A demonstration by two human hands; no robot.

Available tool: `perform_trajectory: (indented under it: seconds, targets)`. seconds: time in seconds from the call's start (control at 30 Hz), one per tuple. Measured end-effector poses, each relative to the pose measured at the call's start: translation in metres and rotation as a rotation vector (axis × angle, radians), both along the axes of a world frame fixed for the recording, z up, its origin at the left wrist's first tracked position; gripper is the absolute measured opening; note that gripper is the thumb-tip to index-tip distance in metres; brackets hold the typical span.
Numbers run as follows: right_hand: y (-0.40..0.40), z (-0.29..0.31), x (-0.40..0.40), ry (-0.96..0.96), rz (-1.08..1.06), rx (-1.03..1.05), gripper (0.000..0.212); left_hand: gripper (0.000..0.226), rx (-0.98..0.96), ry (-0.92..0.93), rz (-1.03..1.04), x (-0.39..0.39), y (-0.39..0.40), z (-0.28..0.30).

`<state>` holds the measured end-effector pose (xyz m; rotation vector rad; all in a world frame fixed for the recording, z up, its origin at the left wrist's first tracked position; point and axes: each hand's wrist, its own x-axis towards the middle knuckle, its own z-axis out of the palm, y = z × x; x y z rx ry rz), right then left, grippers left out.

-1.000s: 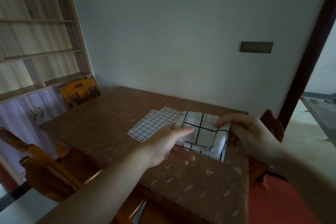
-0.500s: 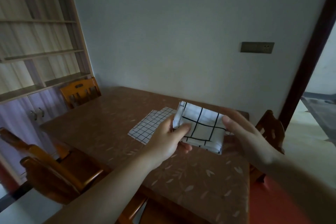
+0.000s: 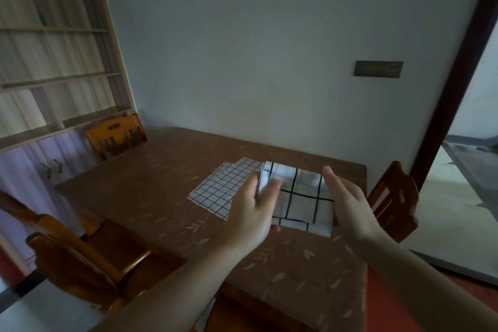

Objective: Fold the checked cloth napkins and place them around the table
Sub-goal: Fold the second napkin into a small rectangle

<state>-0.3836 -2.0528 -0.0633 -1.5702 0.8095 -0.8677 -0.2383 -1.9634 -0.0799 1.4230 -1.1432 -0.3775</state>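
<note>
Centrally, I am watching both hands working a folded wide-check napkin (image 3: 299,197) over the brown table (image 3: 151,191).

Left hand (image 3: 252,214) is pinching the napkin's left edge, thumb on top, fingers curled beneath. Right hand (image 3: 346,203) is lying flat along its right edge, fingers straight and together, touching but not gripping. I am noting a fine-check napkin (image 3: 223,186) lying flat just left of it, partly tucked under. Wooden chairs (image 3: 116,135) are standing at the table's left and right sides.
</note>
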Motion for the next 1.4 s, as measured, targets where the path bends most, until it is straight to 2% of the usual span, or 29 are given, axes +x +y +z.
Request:
perform_trajectory:
  seconds: [0.1,0.17,0.23,0.33,0.47,0.57,0.67,0.73,0.8,1.0,1.1,1.2,1.27,1.4]
  targets:
    - [0.005,-0.003,0.010,-0.030,-0.205,-0.197,0.050,0.025,-0.095,-0.106,0.059,-0.006,-0.004,-0.003]
    - [0.004,-0.002,0.010,-0.016,-0.234,-0.295,0.049,0.028,-0.091,-0.128,0.077,-0.005,-0.003,-0.004]
    - [0.002,0.000,0.007,0.000,-0.205,-0.333,0.048,0.029,0.007,-0.089,0.033,0.000,-0.001,-0.002]
    - [0.001,0.005,0.003,0.052,-0.108,-0.384,0.045,0.040,0.159,-0.020,-0.041,0.012,0.001,0.012]
    - [0.003,0.014,-0.002,0.110,0.096,-0.437,0.040,0.029,0.235,-0.235,-0.151,0.023,0.000,0.036]
    - [0.001,0.022,-0.007,0.165,0.157,-0.470,0.036,0.021,0.173,-0.342,-0.190,0.025,-0.001,0.039]
    - [-0.007,0.028,-0.017,0.300,0.339,-0.322,0.015,0.020,0.099,-0.379,-0.176,0.032,-0.001,0.035]
    - [-0.012,0.030,-0.025,0.404,0.443,-0.247,0.021,0.018,0.089,-0.362,-0.207,0.035,0.001,0.034]
    - [-0.015,0.032,-0.029,0.436,0.461,-0.232,0.021,0.016,0.078,-0.363,-0.223,0.035,0.003,0.033]
    - [-0.015,0.033,-0.033,0.365,0.452,-0.158,0.022,0.018,0.055,-0.307,-0.213,0.029,0.003,0.023]
    - [-0.004,0.024,-0.018,0.368,0.222,-0.227,0.034,0.017,0.057,-0.341,-0.202,0.025,0.003,0.017]
    - [0.004,0.010,-0.008,0.398,0.018,-0.460,0.044,0.021,0.045,-0.344,-0.213,0.024,0.003,0.012]
    - [0.003,0.008,-0.008,0.396,0.002,-0.579,0.044,0.026,0.119,-0.295,-0.234,0.025,0.006,0.013]
    - [-0.005,0.005,-0.012,0.367,0.048,-0.623,0.044,0.020,0.398,-0.197,-0.390,0.029,0.013,0.014]
